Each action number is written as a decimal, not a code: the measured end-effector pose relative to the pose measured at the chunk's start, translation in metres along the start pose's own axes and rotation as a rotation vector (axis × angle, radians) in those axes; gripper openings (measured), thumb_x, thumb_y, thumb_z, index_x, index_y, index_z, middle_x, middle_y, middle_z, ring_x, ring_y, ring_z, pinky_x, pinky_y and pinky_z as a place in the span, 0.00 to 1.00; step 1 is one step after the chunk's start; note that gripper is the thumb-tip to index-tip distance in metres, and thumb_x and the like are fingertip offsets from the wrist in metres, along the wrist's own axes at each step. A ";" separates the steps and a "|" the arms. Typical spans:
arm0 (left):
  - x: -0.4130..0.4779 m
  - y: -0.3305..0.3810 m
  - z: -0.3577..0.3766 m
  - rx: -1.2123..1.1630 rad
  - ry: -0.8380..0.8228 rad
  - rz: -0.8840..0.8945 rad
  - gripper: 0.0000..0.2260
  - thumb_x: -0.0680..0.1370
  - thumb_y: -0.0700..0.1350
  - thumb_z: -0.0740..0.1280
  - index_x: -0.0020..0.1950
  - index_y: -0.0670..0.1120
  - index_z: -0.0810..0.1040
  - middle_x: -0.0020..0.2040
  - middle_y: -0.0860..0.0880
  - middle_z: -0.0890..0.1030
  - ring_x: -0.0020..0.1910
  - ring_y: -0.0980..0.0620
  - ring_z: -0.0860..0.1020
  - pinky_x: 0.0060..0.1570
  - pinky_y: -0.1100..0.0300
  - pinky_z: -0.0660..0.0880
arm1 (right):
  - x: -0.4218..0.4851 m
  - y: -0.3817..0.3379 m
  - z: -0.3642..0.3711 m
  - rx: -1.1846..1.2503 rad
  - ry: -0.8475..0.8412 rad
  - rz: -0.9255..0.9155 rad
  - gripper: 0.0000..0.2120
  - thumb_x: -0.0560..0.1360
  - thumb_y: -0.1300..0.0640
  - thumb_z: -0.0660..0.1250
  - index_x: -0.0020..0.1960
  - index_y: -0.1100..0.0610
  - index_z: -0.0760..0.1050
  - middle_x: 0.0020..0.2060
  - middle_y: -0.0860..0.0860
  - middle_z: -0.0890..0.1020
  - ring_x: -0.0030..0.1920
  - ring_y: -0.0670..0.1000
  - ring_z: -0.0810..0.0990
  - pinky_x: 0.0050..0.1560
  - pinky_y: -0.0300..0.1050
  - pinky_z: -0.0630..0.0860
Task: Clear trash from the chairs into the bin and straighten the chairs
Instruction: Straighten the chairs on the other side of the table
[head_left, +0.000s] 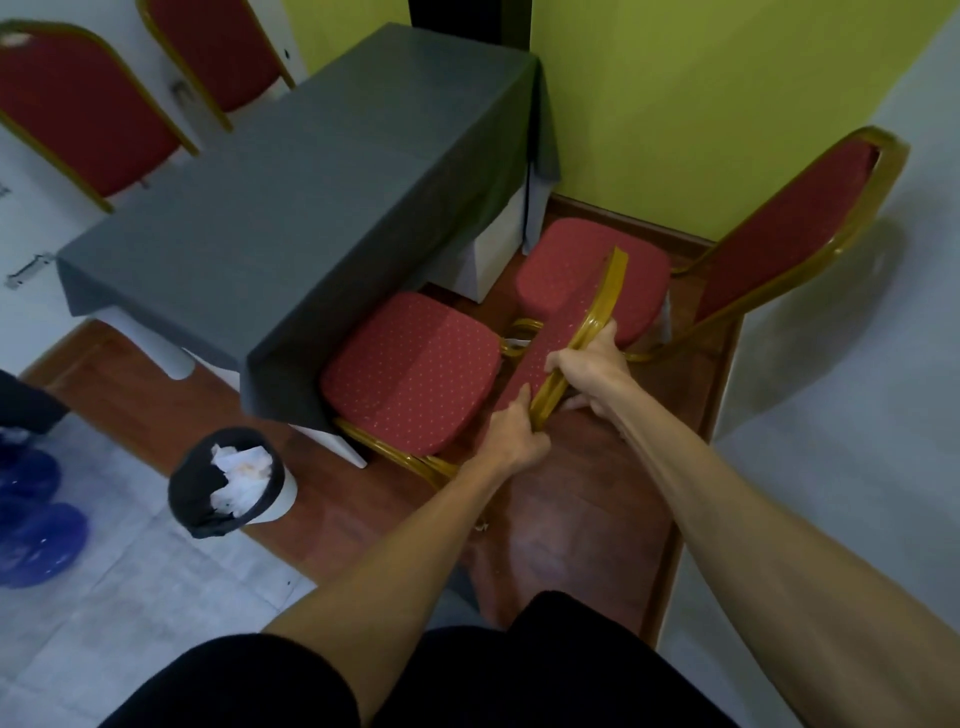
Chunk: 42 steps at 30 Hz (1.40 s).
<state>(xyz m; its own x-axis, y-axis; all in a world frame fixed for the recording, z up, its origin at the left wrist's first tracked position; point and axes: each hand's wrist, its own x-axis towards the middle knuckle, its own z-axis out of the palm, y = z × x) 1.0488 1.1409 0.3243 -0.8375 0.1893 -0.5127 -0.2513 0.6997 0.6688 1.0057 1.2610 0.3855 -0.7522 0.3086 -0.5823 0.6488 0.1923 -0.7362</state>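
A red-cushioned chair with a gold frame (410, 371) stands half under the grey-clothed table (291, 197). Both hands grip the gold top rail of its backrest (597, 306): my left hand (511, 428) holds the near end, my right hand (592, 371) a little farther along. A second red chair (779, 244) stands beyond it in the corner by the green wall, its seat (576, 270) partly hidden by the backrest I hold. A small bin (231, 480) with a black liner and crumpled white paper in it sits on the floor to the left.
Two more red chairs (78, 104) (218, 47) stand on the far side of the table against the white wall. Blue objects (36, 519) lie on the tiled floor at far left. A brown wooden strip (571, 519) runs under the chairs.
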 end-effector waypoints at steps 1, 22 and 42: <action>-0.001 -0.001 0.001 0.006 0.004 0.002 0.42 0.72 0.42 0.66 0.83 0.48 0.50 0.64 0.38 0.79 0.60 0.38 0.80 0.55 0.51 0.77 | -0.001 0.002 -0.001 -0.007 0.002 -0.005 0.43 0.72 0.65 0.72 0.76 0.46 0.52 0.56 0.55 0.79 0.40 0.54 0.84 0.25 0.48 0.82; -0.010 0.009 0.013 0.006 0.010 -0.063 0.39 0.70 0.42 0.67 0.81 0.54 0.58 0.62 0.41 0.80 0.58 0.39 0.81 0.50 0.55 0.78 | -0.009 0.022 -0.022 -0.040 -0.055 -0.093 0.35 0.72 0.57 0.76 0.68 0.46 0.57 0.53 0.54 0.80 0.47 0.56 0.84 0.32 0.51 0.83; 0.045 0.205 0.002 0.171 0.100 0.364 0.29 0.74 0.42 0.66 0.76 0.49 0.68 0.79 0.43 0.63 0.80 0.45 0.56 0.76 0.48 0.59 | 0.025 0.008 -0.191 -0.157 0.145 -0.207 0.16 0.77 0.61 0.64 0.63 0.55 0.79 0.49 0.54 0.82 0.49 0.57 0.84 0.45 0.55 0.84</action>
<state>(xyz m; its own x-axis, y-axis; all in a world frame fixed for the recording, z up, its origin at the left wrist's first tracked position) 0.9604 1.2948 0.4370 -0.9020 0.3836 -0.1983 0.1473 0.7050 0.6938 1.0144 1.4481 0.4309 -0.8532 0.3756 -0.3618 0.5019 0.4028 -0.7654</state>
